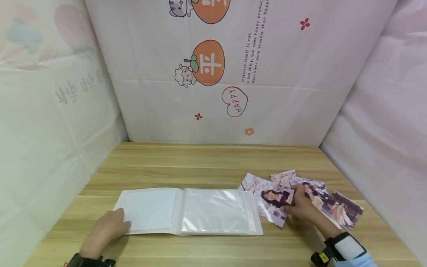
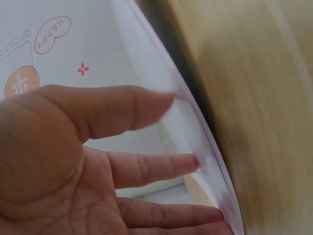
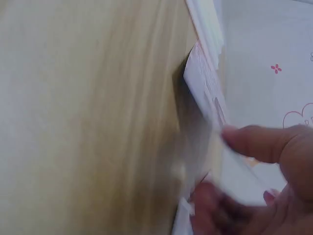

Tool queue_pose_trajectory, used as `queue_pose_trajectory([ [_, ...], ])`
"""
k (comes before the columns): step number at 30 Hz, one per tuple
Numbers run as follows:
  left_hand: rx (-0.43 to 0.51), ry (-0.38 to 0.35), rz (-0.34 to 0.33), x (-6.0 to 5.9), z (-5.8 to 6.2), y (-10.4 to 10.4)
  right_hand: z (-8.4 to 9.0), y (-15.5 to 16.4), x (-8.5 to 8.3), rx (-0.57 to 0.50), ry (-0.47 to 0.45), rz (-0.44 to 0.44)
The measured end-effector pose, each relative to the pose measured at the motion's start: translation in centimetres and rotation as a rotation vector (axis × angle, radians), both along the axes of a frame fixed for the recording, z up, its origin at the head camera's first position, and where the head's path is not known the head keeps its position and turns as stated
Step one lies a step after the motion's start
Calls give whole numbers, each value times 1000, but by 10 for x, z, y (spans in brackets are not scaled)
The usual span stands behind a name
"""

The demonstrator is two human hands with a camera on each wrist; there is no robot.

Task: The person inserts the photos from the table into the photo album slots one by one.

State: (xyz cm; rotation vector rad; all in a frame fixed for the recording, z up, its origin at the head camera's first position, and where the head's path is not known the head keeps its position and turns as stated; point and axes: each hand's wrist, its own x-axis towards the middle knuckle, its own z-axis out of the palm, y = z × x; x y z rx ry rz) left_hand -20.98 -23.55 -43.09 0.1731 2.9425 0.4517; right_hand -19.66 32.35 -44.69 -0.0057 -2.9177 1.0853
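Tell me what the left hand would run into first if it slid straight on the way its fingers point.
The left hand lies with straight fingers on the near left corner of the open photo album, pointing right and slightly away. Sliding on, it would probably cross the album's left page first, then the centre fold; depth is uncertain.

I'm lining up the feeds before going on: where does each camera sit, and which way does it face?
Head: worn high, looking forward and down at the wooden table, the open album and the photos; both hands and wrists show.
Left wrist: beside the left hand, looking along straight fingers resting at the album's edge.
Right wrist: beside the right hand, whose thumb and fingers pinch a photo off the table.
Shared: all views show the table and printed backdrop.
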Motion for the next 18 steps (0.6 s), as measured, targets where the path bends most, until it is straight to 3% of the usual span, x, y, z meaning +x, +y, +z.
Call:
queue_pose_trajectory([
  [4,17,7,7,0,0,0,-6,-5,4,-221,-88,-37],
  [9,17,10,7,1,-1,2,-13,-9,6,-358,-94,-91],
  [18,10,21,8,2,-1,5,-8,-12,7,-320,-70,-137],
])
